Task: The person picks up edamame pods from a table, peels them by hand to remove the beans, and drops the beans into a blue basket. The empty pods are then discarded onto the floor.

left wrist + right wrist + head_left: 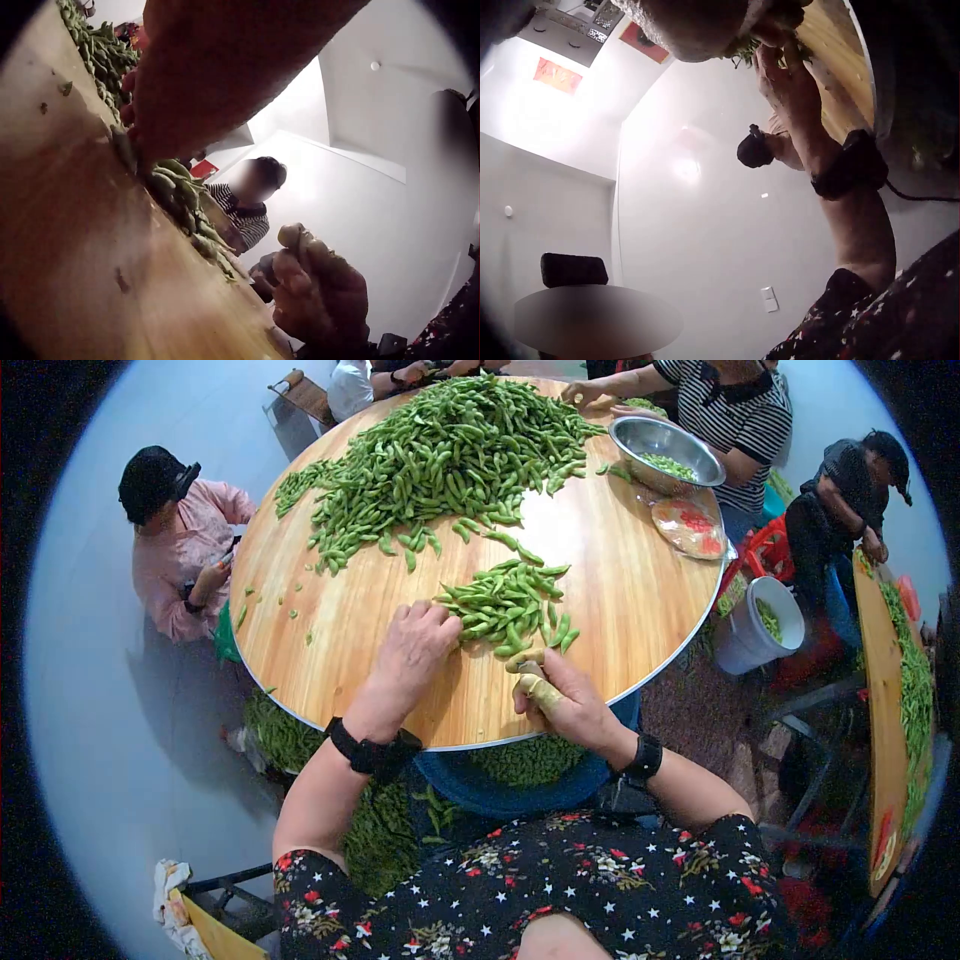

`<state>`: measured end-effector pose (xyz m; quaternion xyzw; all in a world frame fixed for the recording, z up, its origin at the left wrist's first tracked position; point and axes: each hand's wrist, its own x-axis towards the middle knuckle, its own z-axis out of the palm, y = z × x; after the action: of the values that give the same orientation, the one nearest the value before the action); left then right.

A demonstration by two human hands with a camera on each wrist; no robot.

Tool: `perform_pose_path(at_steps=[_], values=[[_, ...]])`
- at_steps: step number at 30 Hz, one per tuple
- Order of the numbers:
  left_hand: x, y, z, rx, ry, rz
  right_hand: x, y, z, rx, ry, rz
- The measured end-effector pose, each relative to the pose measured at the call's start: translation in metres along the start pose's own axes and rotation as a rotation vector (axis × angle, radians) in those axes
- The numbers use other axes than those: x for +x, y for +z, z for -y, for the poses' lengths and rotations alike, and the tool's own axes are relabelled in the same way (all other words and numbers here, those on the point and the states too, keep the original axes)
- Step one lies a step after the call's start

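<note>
A small pile of green pods (510,600) lies on the round wooden table (340,650) before the wearer. The left hand (412,645) is at its left edge, palm down, fingers bent loosely, fingertips by the pods; whether they pinch one is hidden. Just below the pile, the right hand (565,700) is raised at the table edge, fingers bent, with yellowish coverings on some fingertips. Something small and greyish shows between its thumb and fingers, too unclear to name. The left wrist view shows the right hand (319,289) beside the pods (184,202).
A large heap of pods (450,460) covers the table's far side. A metal bowl (625,432) and a plastic-wrapped item (688,528) are at the right. Below the near edge is a blue tub (450,785); a white bucket (735,645) stands right. Several people are around the table.
</note>
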<state>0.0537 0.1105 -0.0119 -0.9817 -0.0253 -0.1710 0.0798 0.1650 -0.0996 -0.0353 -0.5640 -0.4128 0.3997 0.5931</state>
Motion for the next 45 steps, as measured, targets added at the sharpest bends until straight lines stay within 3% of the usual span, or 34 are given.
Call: perform_pose_path(at_steps=[2,4,5,7,11,16,18,20,23,25,26,38,41,43,44,45], values=[[-0.003,-0.010,-0.011,0.002,-0.036,0.049,-0.001,0.002,0.002,-0.075,-0.054,-0.017],[-0.010,-0.017,-0.028,-0.403,-0.279,-0.008,-0.002,0.004,0.007,-0.147,-0.101,-0.039],[-0.011,-0.018,-0.037,-0.409,-0.272,-0.002,-0.003,0.006,0.014,-0.020,-0.003,-0.022],[-0.015,-0.017,-0.055,-0.843,-0.413,-0.197,-0.005,0.007,0.016,0.106,0.104,-0.011],[-0.033,-0.016,-0.058,-0.737,-0.439,-0.241,-0.003,0.004,-0.002,0.170,0.096,-0.064],[-0.039,-0.021,-0.073,-0.612,-0.256,-0.203,-0.011,-0.002,-0.010,0.276,0.074,-0.129],[-0.034,-0.016,-0.076,-0.356,-0.088,-0.084,-0.015,-0.004,-0.006,0.283,0.076,-0.120],[-0.037,-0.008,-0.076,-0.323,-0.075,-0.042,-0.019,-0.004,-0.003,0.265,0.059,-0.119],[-0.039,-0.016,-0.080,-0.410,-0.186,-0.055,-0.029,-0.004,0.007,0.168,0.125,-0.051],[-0.043,-0.019,-0.095,-1.053,-0.525,-0.114,-0.031,0.000,0.013,0.199,0.189,0.004],[-0.044,-0.018,-0.099,-1.055,-0.525,-0.111,-0.032,0.003,0.013,0.230,0.254,0.061],[-0.047,-0.017,-0.109,-1.112,-0.526,-0.172,-0.029,0.015,0.011,0.406,0.193,0.101],[-0.048,-0.030,-0.108,-1.050,-0.470,-0.179,-0.030,0.012,0.014,0.396,0.193,0.130],[-0.053,-0.047,-0.111,-0.683,-0.277,-0.087,-0.034,0.011,0.018,0.377,0.183,0.161],[-0.057,-0.045,-0.113,-0.684,-0.279,-0.089,-0.038,0.011,0.019,0.468,0.236,0.199],[-0.061,-0.041,-0.116,-1.021,-0.373,-0.102,-0.040,0.012,0.020,0.561,0.289,0.235]])
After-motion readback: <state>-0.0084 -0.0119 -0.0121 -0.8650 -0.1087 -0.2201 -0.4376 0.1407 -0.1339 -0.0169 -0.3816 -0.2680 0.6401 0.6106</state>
